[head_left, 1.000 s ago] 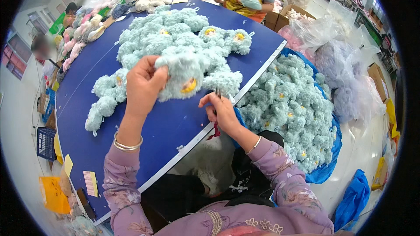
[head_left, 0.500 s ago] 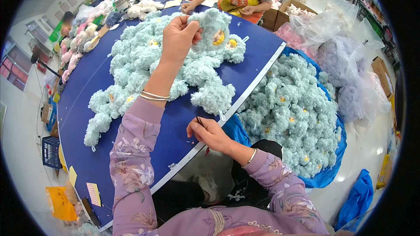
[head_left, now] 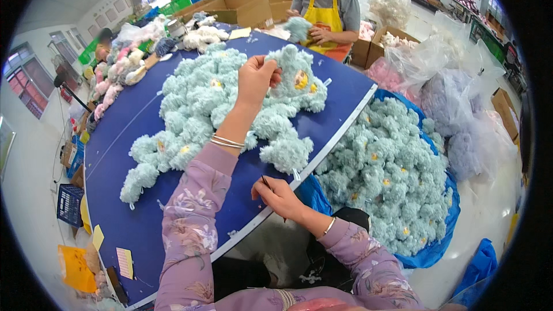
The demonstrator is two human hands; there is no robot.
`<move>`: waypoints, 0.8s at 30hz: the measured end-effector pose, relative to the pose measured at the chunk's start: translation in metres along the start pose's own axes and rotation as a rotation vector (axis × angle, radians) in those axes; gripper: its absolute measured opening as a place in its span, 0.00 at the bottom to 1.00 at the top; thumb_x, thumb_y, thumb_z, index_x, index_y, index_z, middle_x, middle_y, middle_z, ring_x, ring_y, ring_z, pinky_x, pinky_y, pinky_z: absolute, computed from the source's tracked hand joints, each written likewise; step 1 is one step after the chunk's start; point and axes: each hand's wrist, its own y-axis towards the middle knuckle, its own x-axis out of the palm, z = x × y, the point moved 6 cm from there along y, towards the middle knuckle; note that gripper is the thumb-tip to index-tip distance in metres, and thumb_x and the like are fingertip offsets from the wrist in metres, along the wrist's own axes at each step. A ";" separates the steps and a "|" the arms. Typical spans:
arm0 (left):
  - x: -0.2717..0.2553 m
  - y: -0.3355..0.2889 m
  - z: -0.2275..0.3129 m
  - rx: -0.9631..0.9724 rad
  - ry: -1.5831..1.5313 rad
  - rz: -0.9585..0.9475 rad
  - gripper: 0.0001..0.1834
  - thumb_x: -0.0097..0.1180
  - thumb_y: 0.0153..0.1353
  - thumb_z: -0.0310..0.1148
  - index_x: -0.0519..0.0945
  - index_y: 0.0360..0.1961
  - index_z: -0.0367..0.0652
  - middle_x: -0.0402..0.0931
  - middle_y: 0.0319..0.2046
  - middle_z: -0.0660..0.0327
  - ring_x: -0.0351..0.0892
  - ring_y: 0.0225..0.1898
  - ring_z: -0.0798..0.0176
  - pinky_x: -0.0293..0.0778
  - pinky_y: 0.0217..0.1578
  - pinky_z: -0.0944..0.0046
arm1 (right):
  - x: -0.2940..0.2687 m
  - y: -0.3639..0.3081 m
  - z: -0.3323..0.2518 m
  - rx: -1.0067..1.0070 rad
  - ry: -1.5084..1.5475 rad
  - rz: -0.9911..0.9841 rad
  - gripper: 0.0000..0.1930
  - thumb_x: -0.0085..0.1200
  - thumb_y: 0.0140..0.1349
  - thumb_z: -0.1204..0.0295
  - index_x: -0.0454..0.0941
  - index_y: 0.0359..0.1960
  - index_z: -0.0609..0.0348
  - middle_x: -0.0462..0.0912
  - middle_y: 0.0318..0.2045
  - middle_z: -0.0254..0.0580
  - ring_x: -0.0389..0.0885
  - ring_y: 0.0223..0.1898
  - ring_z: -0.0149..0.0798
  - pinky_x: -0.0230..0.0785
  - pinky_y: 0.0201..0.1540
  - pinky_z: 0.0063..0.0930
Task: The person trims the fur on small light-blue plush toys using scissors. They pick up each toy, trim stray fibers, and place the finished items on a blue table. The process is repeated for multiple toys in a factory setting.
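Observation:
My left hand (head_left: 257, 83) is closed on a fluffy pale-teal plush toy (head_left: 292, 69) with a small yellow-framed face, raised over the far side of the heap. Beneath it, more plush toys of the same kind (head_left: 193, 103) lie heaped on the blue table (head_left: 115, 144). Close to the table's metal edge, my right hand (head_left: 283, 197) has its fingers closed around a slim dark pointed tool (head_left: 265, 181). Most of that tool is hidden by the fingers, so its exact kind does not show. One plush toy (head_left: 287, 154) lies just beyond the right hand, its white tag hanging toward the edge.
Right of the table, a blue sack (head_left: 453, 219) is full of the same plush toys. Across the table a person in a yellow apron (head_left: 322, 20) handles a teal plush. Cardboard boxes (head_left: 242, 8), other plush toys (head_left: 106, 83) and clear plastic bags (head_left: 455, 98) stand around.
The view has tilted up and shifted, showing more of the room. My left hand still grips the plush, now lower over the heap. The person opposite now has a teal plush in hand.

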 end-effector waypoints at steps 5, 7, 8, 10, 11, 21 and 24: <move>0.007 0.050 -0.026 -0.088 -0.122 0.086 0.07 0.53 0.61 0.31 0.74 0.35 0.38 0.79 0.29 0.59 0.76 0.23 0.72 0.71 0.22 0.72 | 0.004 0.002 0.005 -0.007 0.052 -0.027 0.15 0.45 0.70 0.66 0.74 0.30 0.65 0.79 0.26 0.38 0.73 0.29 0.29 0.66 0.33 0.26; 0.011 0.076 -0.042 -0.118 -0.225 0.133 0.08 0.54 0.60 0.31 0.74 0.36 0.38 0.79 0.28 0.59 0.76 0.23 0.72 0.71 0.23 0.72 | 0.006 0.001 0.001 -0.011 0.066 -0.042 0.14 0.44 0.70 0.67 0.74 0.30 0.65 0.78 0.26 0.38 0.72 0.30 0.29 0.66 0.34 0.26; 0.015 0.089 -0.058 -0.139 -0.286 0.170 0.09 0.53 0.60 0.31 0.74 0.36 0.35 0.79 0.29 0.58 0.79 0.23 0.68 0.72 0.22 0.71 | 0.003 0.001 0.005 0.010 0.069 -0.046 0.14 0.44 0.70 0.67 0.74 0.31 0.65 0.78 0.26 0.38 0.72 0.30 0.29 0.66 0.34 0.26; 0.021 0.102 -0.080 -0.266 -0.248 0.223 0.09 0.52 0.60 0.30 0.74 0.37 0.34 0.80 0.29 0.56 0.80 0.24 0.66 0.72 0.21 0.69 | -0.002 -0.001 0.003 -0.018 0.072 -0.029 0.13 0.44 0.70 0.68 0.73 0.31 0.65 0.79 0.26 0.38 0.73 0.30 0.29 0.66 0.35 0.26; 0.008 0.108 -0.095 -0.324 -0.215 0.273 0.10 0.51 0.60 0.30 0.74 0.37 0.33 0.80 0.30 0.56 0.81 0.24 0.64 0.72 0.20 0.68 | 0.003 -0.001 0.000 -0.060 0.085 -0.033 0.13 0.44 0.70 0.68 0.73 0.31 0.65 0.79 0.27 0.38 0.73 0.30 0.29 0.66 0.35 0.26; -0.071 0.023 -0.064 -0.118 0.166 0.112 0.13 0.48 0.64 0.32 0.74 0.47 0.40 0.82 0.34 0.58 0.78 0.26 0.73 0.71 0.25 0.73 | 0.003 0.000 0.003 -0.026 0.020 -0.075 0.15 0.44 0.70 0.67 0.73 0.29 0.64 0.78 0.24 0.38 0.72 0.26 0.30 0.65 0.31 0.27; -0.092 -0.038 -0.035 -0.032 0.224 0.110 0.12 0.48 0.64 0.32 0.75 0.46 0.38 0.81 0.32 0.60 0.77 0.25 0.73 0.70 0.26 0.74 | 0.004 0.000 0.003 -0.067 0.031 -0.044 0.14 0.44 0.70 0.69 0.72 0.28 0.64 0.77 0.24 0.38 0.72 0.26 0.30 0.65 0.31 0.26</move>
